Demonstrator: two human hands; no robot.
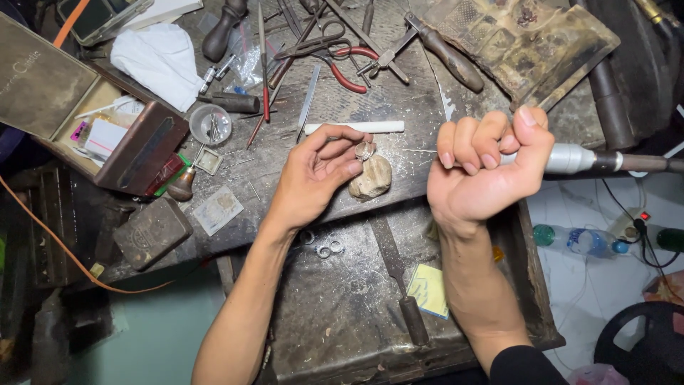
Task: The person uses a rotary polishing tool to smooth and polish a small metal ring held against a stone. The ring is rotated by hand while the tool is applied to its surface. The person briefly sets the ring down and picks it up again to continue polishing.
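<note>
Head view, cluttered dark workbench [399,107], left hand [313,178] pinching small ring [365,150], right hand [488,167] clenched around rotary handpiece [577,158]

On my bench [399,107] the lump [370,177] sits centre, a rod [356,127] just behind it, pliers [342,68] farther back, an open box [78,114] far left, rings [329,248] in the drawer [342,314] below.

There is just one camera, and it sits on the person's head. It looks almost straight down at a messy workbench [335,299]. It is close, so both forearms reach up from the bottom edge into the middle of the picture. The bench fills most of the view, and a bit of floor [591,285] shows at the right.
</note>
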